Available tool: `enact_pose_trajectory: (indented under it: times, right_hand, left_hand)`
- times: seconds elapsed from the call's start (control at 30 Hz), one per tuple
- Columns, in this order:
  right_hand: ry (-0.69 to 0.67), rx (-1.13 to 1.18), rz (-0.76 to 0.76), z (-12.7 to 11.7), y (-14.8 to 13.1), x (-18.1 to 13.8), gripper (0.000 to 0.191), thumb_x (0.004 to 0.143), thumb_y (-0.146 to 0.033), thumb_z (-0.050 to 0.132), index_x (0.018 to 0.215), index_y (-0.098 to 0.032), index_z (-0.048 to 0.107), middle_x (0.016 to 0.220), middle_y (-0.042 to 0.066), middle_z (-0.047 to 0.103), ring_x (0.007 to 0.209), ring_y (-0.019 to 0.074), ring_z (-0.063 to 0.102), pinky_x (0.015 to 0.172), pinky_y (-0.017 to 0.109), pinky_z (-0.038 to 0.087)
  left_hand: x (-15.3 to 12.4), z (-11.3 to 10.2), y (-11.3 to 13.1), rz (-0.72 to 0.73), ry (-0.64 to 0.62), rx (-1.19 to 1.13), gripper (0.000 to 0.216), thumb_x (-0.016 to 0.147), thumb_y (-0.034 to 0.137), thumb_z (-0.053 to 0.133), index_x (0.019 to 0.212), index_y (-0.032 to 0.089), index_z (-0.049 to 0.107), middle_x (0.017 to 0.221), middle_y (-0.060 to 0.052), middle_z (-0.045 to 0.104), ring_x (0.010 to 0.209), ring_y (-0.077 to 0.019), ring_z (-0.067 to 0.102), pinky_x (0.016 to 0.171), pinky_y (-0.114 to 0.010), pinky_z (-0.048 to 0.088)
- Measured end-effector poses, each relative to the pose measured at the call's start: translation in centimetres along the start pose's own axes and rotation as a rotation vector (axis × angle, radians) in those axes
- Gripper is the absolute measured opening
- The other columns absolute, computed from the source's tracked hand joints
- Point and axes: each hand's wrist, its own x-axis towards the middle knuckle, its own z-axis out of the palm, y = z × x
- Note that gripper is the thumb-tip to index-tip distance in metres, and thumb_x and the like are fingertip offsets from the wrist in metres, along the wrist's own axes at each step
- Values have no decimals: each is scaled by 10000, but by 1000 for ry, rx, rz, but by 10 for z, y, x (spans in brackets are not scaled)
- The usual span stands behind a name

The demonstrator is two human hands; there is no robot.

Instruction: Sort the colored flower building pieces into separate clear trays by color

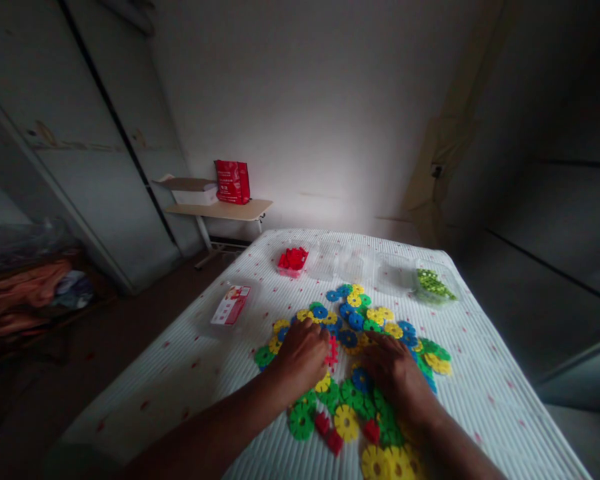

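My left hand (pixel 303 353) is closed, its fingers curled down at the edge of a red notched plastic piece (pixel 333 351); the fingertips themselves are hidden. Over the right part of a loose pile lies my right hand (pixel 397 370), fingers stretched out and touching the notched plastic discs. A blue disc (pixel 361 380) shows beside its fingers. The pile spreads around both hands, with a green disc (pixel 301 420) and a yellow disc (pixel 347 423) at the front. Red pieces (pixel 335 441) lie among these, one red piece (pixel 371 431) nearer my right wrist.
On the quilted white cover (pixel 485 373) stand a clear box of red pieces (pixel 293 261), clear containers (pixel 355 263) and a box of green pieces (pixel 434 285). A labelled clear lid (pixel 231 305) lies left. Behind, a small table (pixel 230 210) bears a red bag (pixel 233 181).
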Motion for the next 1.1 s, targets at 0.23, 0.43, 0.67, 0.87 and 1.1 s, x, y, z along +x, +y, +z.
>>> enact_pose_trajectory:
  times: [0.23,0.43,0.67,0.87,1.1]
  right_hand:
    - [-23,27,4,-5,-4,1,253,897,-266,409,890,-206,655,1214,91,570,1055,228,544,905,406,444]
    - [1,34,-28,3,2,-1,249,892,-260,420,928,-220,664,1211,82,576,1066,236,542,910,423,447]
    - [-10,61,16,9,8,-4,245,882,-284,448,1018,-230,645,1214,79,574,1084,228,546,924,390,462]
    - [15,83,18,10,8,-5,261,880,-273,448,1066,-242,629,1228,70,567,1094,222,544,931,374,465]
    - [12,90,21,4,3,-2,257,879,-282,449,1041,-238,644,1218,88,575,1063,234,567,913,399,480]
  left_hand:
    - [22,-35,-54,-209,83,17,303,711,385,571,954,215,635,902,-64,656,914,-243,551,805,-341,426]
    - [73,-32,-130,-495,153,-8,443,701,480,538,1044,217,638,1012,-80,639,979,-254,550,808,-317,430]
    - [119,-16,-159,-629,67,31,470,677,558,518,972,226,672,1093,-123,607,1086,-307,482,889,-422,360]
    - [134,1,-156,-709,103,51,457,648,577,544,902,226,689,1072,-129,608,1077,-315,456,890,-457,322]
    - [136,7,-148,-784,136,22,503,657,631,494,892,229,683,1053,-131,610,1067,-327,440,866,-473,307]
